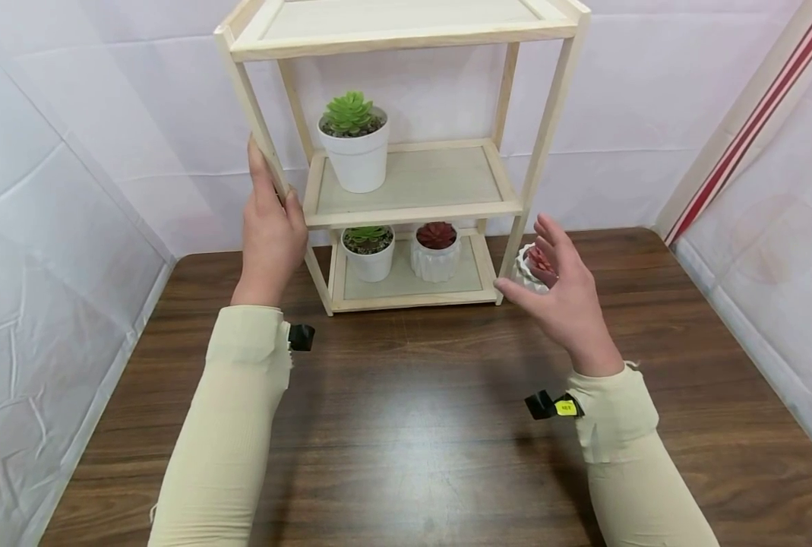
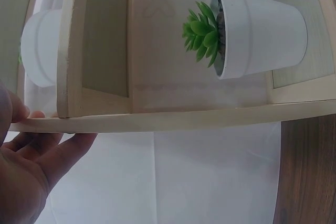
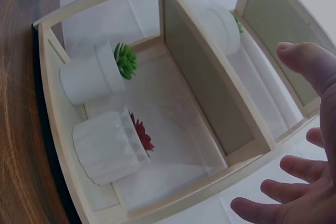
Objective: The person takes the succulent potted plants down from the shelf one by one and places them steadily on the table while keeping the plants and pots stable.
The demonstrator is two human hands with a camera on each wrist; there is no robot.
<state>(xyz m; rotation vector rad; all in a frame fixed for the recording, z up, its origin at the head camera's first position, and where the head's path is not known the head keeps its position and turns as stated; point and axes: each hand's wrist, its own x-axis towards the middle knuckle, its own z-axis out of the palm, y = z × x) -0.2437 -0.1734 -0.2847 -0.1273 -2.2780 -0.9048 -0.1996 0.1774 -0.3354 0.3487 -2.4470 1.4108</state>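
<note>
A light wooden three-tier shelf (image 1: 412,216) stands on the table. My left hand (image 1: 272,235) grips its left front post (image 2: 173,121), thumb on one side and fingers on the other. Beside the right front post, my right hand (image 1: 563,296) hovers with spread fingers and nothing in it. Partly hidden behind that hand is a white pot with a red succulent (image 1: 525,277). On the middle tier, a white pot with a green succulent (image 1: 356,156) sits at the left. The bottom tier bears another green succulent pot (image 1: 370,262) and a ribbed white pot with a dark red succulent (image 3: 107,148).
The brown wooden table (image 1: 406,425) extends in front of the shelf. White sheeting (image 1: 652,91) hangs behind and at both sides, with a red-striped strip (image 1: 754,125) at the right.
</note>
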